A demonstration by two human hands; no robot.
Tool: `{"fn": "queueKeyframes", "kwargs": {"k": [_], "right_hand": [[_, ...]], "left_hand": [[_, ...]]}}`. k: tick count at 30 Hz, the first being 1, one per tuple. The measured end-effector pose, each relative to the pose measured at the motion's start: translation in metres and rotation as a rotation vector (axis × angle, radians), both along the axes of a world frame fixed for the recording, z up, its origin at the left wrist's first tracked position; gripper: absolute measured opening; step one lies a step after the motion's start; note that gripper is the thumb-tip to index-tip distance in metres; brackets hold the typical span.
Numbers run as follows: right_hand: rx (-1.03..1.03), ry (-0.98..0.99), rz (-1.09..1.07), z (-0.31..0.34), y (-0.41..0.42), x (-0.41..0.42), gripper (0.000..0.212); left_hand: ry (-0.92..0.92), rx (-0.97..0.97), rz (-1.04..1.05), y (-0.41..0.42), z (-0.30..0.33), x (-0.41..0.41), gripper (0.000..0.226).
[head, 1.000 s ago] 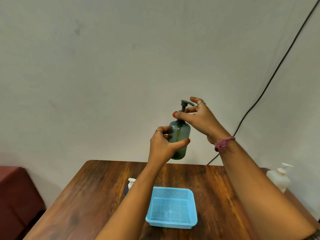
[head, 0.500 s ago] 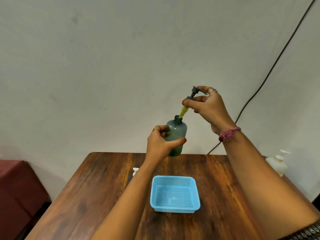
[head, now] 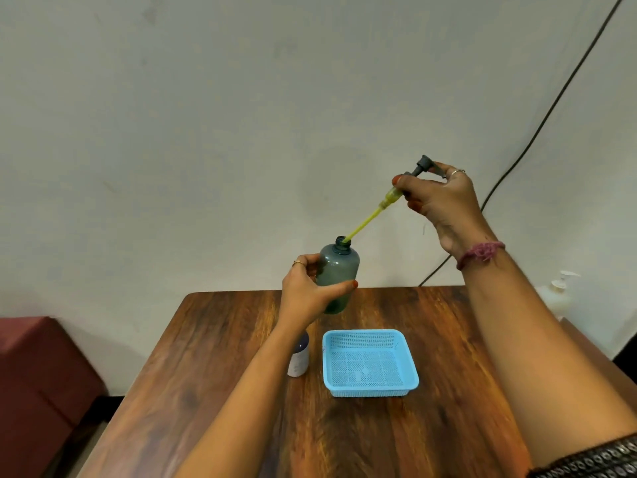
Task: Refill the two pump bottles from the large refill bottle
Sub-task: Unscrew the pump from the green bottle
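Note:
My left hand (head: 306, 293) grips a dark green translucent bottle (head: 336, 277) and holds it above the wooden table (head: 213, 391), its neck open. My right hand (head: 443, 201) pinches the dark pump head (head: 418, 172) up and to the right of the bottle. The pump's yellow-wet tube (head: 367, 219) slants down, and its tip is still inside the bottle's mouth. A white pump bottle (head: 558, 291) stands at the table's far right edge. Another bottle with a dark top (head: 299, 357) stands on the table, partly hidden behind my left forearm.
A light blue mesh basket (head: 370, 362), nothing in it, sits at the table's middle. A dark red seat (head: 38, 381) stands left of the table. A black cable (head: 537, 125) runs down the wall behind the right side.
My right hand has unscrewed the pump head and drawn it up and to the right, pulling most of the tube out. The bottle in my left hand stayed roughly in place.

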State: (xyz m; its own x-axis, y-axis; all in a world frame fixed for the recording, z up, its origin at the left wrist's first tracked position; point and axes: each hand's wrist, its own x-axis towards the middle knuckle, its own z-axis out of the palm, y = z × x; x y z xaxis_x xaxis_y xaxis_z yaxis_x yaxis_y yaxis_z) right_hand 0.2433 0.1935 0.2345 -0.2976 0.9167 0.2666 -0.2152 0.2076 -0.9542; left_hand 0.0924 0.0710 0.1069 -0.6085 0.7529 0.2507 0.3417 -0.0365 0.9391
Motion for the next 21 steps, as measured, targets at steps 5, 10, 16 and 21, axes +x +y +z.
{"fn": "queueKeyframes", "kwargs": {"k": [5,10,16,21], "right_hand": [[-0.102,0.067,-0.004,-0.019,-0.012,-0.002,0.06],[-0.313,0.198,0.021,-0.056,-0.027,0.016,0.031],[-0.594,0.23,-0.013,-0.163,-0.059,0.058,0.034],[-0.777,0.05,-0.071,-0.265,-0.096,0.093,0.019]], "left_hand": [[-0.017,-0.005,-0.03,-0.018,-0.016,-0.011,0.07],[-0.014,-0.041,-0.051,-0.033,-0.036,-0.017,0.071],[-0.052,-0.128,-0.135,-0.059,-0.09,-0.002,0.068],[-0.173,-0.259,-0.215,-0.081,-0.152,0.02,0.067]]}}
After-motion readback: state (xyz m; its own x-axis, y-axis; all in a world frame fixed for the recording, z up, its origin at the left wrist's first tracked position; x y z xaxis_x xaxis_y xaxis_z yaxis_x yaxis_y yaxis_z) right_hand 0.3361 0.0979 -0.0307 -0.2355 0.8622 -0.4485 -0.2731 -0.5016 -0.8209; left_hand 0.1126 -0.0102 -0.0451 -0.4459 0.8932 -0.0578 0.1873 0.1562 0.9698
